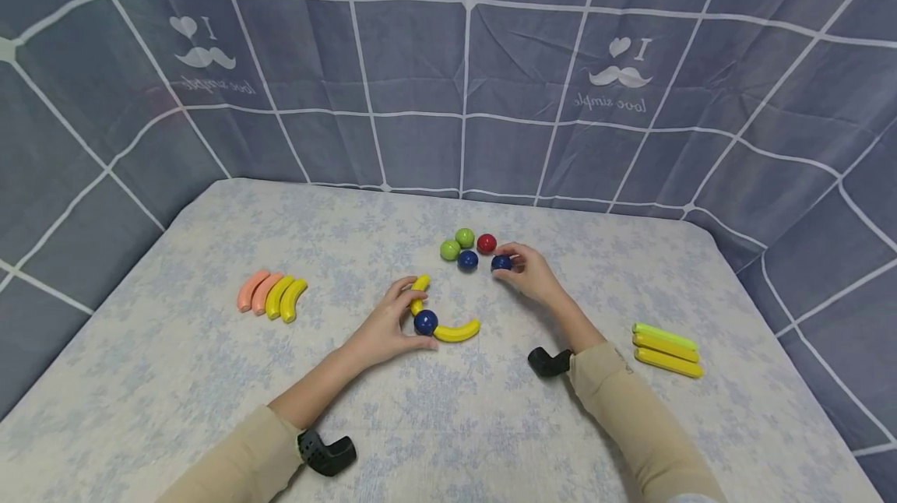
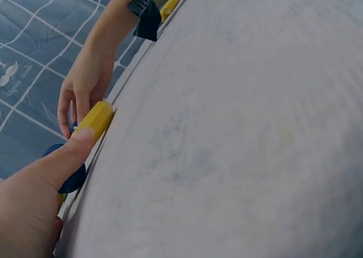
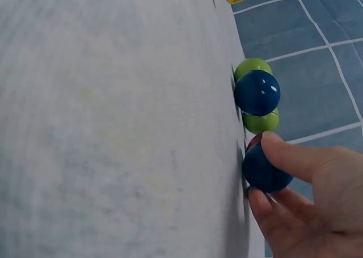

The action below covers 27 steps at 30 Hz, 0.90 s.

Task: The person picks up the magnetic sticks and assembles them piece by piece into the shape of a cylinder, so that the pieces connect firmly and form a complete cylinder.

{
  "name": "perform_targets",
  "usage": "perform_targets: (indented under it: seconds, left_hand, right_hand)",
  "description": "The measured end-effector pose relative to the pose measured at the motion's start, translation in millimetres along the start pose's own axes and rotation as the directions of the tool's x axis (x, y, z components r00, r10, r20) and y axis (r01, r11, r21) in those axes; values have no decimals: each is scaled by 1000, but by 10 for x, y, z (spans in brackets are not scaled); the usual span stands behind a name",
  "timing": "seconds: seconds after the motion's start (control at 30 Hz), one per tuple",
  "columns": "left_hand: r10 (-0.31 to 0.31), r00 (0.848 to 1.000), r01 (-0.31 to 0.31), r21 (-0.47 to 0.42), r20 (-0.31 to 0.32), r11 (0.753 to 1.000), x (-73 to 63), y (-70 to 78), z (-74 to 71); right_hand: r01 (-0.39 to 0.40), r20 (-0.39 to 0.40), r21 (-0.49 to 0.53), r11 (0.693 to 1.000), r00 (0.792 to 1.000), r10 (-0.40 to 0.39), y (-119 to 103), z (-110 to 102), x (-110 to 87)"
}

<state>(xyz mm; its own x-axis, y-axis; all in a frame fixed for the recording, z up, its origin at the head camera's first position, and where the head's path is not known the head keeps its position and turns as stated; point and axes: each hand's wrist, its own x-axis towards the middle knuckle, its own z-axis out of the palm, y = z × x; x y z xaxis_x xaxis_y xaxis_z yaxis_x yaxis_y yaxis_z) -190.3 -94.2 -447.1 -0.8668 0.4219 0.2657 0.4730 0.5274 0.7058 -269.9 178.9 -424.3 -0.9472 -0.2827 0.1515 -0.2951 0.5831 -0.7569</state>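
Two yellow toy bananas, an upper one (image 1: 419, 285) and a lower one (image 1: 459, 331), meet at a blue ball (image 1: 425, 322) on the table. My left hand (image 1: 385, 324) curves around this corner, thumb by the lower banana and forefinger on the upper one. In the left wrist view the thumb lies along a yellow banana (image 2: 97, 119), partly covering the blue ball (image 2: 72, 177). My right hand (image 1: 529, 273) pinches another blue ball (image 3: 266, 167) between thumb and fingers, beside a red ball (image 1: 487, 244). Nearby are a blue ball (image 1: 467, 260) and two green balls (image 1: 451, 250).
At the left lie two pink curved pieces (image 1: 254, 290) and two more yellow bananas (image 1: 293, 300), side by side. Straight yellow sticks (image 1: 668, 363) and a yellow-green stick (image 1: 664, 335) lie at the right. A grey checked curtain (image 1: 413, 145) hangs behind the table.
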Motion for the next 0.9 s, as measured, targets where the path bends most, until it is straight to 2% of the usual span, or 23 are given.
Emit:
perform_targets:
  seconds: [0.1, 0.2, 0.43, 0.53, 0.6, 0.7, 0.83, 0.9]
  left_hand:
    - [13, 1000, -13, 17, 3, 1000, 0, -9, 11]
    - [13, 1000, -14, 31, 1, 999, -4, -10, 17]
    - [4, 1000, -6, 109, 20, 994, -20, 23, 18]
    - [29, 999, -32, 153, 25, 988, -19, 31, 30]
    - [66, 998, -68, 173, 19, 983, -15, 31, 41]
    - [157, 988, -156, 194, 13, 968, -10, 36, 63]
    - [289, 957, -288, 224, 29, 931, -3, 61, 102]
    - [333, 942, -333, 242, 42, 911, 4, 77, 127]
  right_hand:
    - [-43, 52, 29, 999, 998, 42, -59, -18, -50]
    - [-60, 125, 62, 996, 991, 52, -129, -34, -116]
    - [-40, 232, 138, 990, 973, 7, -211, -46, -254]
    - [-39, 259, 146, 989, 966, 0, -206, -43, -287]
    - [-37, 279, 151, 988, 960, -6, -195, -41, -300]
    - [-34, 307, 165, 986, 951, -19, -186, -41, -316]
    - [0, 362, 203, 979, 929, -75, -171, -38, -329]
    - [11, 390, 225, 974, 916, -100, -161, -34, -331]
